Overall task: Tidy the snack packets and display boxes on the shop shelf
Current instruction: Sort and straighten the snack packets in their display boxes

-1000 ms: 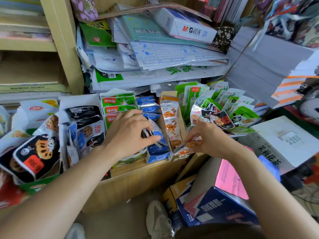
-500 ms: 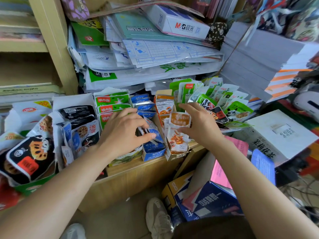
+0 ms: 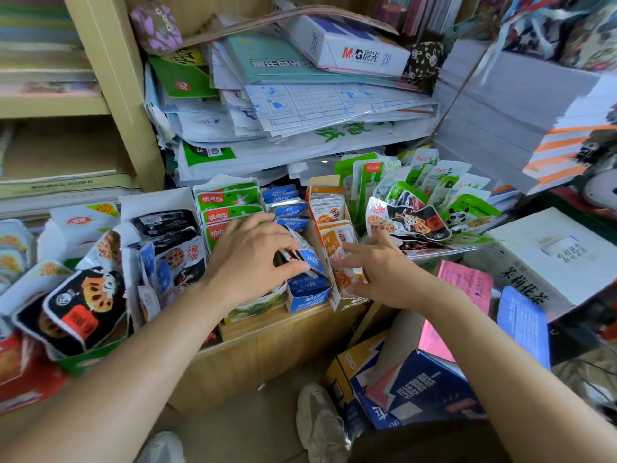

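The left hand (image 3: 247,259) pinches blue foil snack packets (image 3: 307,252) inside their blue cardboard display box (image 3: 307,298); the right hand's (image 3: 384,272) straight fingers (image 3: 359,250) press the neighbouring orange packets (image 3: 338,238).

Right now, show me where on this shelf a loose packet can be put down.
A thin strip of bare wood along the shelf's front edge, before the blue display box and orange display box. The white carton's flat top, right of the shelf, is roomier. Elsewhere packets sit edge to edge; the left hand and right hand fill the middle.
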Demonstrator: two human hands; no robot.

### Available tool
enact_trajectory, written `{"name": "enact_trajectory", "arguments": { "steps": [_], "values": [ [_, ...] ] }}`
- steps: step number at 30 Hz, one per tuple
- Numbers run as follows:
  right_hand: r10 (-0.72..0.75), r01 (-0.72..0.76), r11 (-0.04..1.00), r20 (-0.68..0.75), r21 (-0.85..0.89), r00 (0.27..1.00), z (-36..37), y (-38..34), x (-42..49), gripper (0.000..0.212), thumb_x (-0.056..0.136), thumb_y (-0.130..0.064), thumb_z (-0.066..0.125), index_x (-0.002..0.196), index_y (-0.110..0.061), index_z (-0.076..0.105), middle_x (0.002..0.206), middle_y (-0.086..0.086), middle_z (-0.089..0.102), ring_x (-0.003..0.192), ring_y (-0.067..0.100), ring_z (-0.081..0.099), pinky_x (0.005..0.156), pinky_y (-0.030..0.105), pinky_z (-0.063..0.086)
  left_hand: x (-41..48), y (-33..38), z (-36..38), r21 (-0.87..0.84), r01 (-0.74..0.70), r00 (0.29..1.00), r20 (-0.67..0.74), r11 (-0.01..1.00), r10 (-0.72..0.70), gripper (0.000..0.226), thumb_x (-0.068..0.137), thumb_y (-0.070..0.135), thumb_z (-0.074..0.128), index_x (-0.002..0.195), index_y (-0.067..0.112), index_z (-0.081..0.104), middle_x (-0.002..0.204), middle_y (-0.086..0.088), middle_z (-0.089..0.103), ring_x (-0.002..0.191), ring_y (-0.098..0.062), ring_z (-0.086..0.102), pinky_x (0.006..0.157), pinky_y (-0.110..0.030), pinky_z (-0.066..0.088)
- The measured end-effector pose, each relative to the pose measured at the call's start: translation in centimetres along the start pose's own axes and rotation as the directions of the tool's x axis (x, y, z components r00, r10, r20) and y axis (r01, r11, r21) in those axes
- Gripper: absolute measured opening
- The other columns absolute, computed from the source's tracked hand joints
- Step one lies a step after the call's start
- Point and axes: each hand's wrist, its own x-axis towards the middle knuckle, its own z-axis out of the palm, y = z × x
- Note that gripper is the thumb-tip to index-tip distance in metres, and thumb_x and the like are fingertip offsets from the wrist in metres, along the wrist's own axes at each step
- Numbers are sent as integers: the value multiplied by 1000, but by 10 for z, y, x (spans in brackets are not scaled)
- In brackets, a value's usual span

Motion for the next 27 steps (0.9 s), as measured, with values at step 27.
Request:
{"name": "enact_trajectory", "arguments": {
  "steps": [27],
  "values": [
    [-51,173,933,-361,315,931,-5,-74,-5,46,83,-22,79,128,-18,66,122,1,68,114,20,59,96,31,45,-69,-16,-48,22,220,973,-75,975,-217,13,93,44,67,104,40,74,94,13,59,81,-5,52,54,-15,24]
  ]
}}
